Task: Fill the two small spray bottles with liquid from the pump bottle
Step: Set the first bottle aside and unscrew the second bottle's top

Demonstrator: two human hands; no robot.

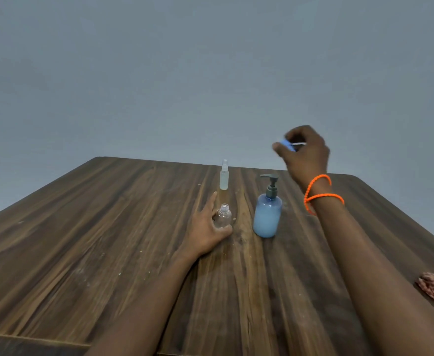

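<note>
Left hand (207, 227) is pinching the open bottle (223, 217) mid-table; right hand (304, 152) is gripping its sprayer (288, 145), risking drips or tipping.

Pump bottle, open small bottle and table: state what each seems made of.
Pump bottle: likely translucent blue plastic, since pale liquid shows through; dark matte pump head. Open small bottle: clear, glossy, probably plastic; the left hand shows through it. Table: dark wood grain, maybe laminate.
</note>
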